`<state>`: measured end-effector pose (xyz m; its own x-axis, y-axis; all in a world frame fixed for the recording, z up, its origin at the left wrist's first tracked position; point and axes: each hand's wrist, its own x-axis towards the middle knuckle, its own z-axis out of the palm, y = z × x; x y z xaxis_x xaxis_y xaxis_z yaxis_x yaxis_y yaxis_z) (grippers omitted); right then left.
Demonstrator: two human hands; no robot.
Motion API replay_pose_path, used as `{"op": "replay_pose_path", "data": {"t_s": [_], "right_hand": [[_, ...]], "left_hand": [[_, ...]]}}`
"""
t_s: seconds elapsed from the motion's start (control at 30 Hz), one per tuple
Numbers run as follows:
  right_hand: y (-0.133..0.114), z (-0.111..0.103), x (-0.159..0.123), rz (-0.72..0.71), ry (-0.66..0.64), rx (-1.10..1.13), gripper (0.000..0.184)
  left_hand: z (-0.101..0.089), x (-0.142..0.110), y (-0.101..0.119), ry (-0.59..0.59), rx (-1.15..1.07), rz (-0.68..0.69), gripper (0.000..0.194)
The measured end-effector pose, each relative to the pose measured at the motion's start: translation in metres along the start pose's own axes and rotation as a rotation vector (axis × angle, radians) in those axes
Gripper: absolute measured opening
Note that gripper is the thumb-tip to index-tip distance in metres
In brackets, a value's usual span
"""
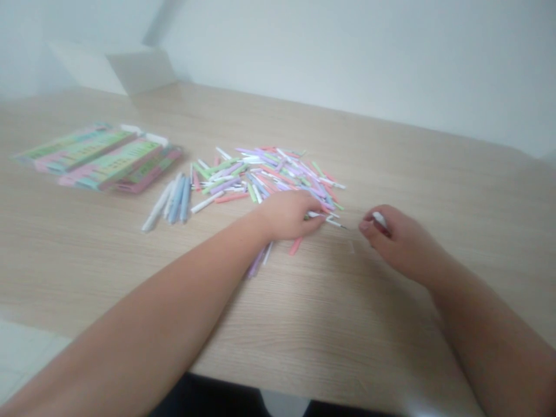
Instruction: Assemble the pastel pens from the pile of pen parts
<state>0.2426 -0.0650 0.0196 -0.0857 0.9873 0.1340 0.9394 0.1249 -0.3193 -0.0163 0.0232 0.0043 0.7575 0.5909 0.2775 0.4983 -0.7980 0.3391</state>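
Light wood-grain bench point(330, 341) runs back to a white wall point(347, 58). Toward the far left corner I log overlapping printed packs point(108, 156), pink and green, contents too blurred to read. Mid-bench lies a loose heap of pastel pens point(269, 179), with a small group of blue and white pens point(174, 200) just left of it. My left hand point(289, 215), at the heap's near edge, is closed on a thin white pen point(332, 222). My right hand point(397, 240), near it, pinches a short white pen part point(379, 219).
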Motion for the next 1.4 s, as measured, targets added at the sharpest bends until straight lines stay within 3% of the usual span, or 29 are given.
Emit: {"op": "replay_pose_path", "data": {"t_s": [0.13,0.3,0.43,0.57,0.63,0.77,1.0,1.17,1.4], "right_hand": [[0.001,-0.009,-0.003,0.003,-0.124,-0.096,0.038],[-0.007,0.005,-0.008,-0.023,-0.287,-0.166,0.036],[-0.015,0.021,-0.007,-0.011,-0.23,-0.283,0.029],[-0.027,0.035,-0.001,-0.006,-0.147,-0.237,0.029],[-0.033,0.043,0.002,-0.068,-0.087,-0.129,0.034],[-0.034,0.059,0.005,-0.245,0.001,0.072,0.066],[-0.025,0.064,0.006,-0.34,-0.007,0.157,0.058],[-0.022,0.062,0.005,-0.261,0.047,0.317,0.052],[-0.019,0.061,0.005,-0.057,0.163,0.605,0.059]], "left_hand": [[0.002,0.0,-0.005,0.033,-0.018,-0.002,0.039],[0.006,0.003,-0.007,0.082,-0.057,-0.027,0.039],[0.008,0.007,-0.007,0.115,-0.128,-0.078,0.041],[0.009,0.01,-0.009,0.143,-0.224,-0.116,0.039],[0.008,0.01,-0.009,0.161,-0.269,-0.114,0.039],[0.007,0.01,-0.008,0.175,-0.264,-0.115,0.038],[0.006,0.01,-0.007,0.174,-0.222,-0.116,0.039],[0.007,0.009,-0.007,0.176,-0.247,-0.106,0.04],[0.005,0.009,-0.004,0.14,-0.237,-0.089,0.04]]}}
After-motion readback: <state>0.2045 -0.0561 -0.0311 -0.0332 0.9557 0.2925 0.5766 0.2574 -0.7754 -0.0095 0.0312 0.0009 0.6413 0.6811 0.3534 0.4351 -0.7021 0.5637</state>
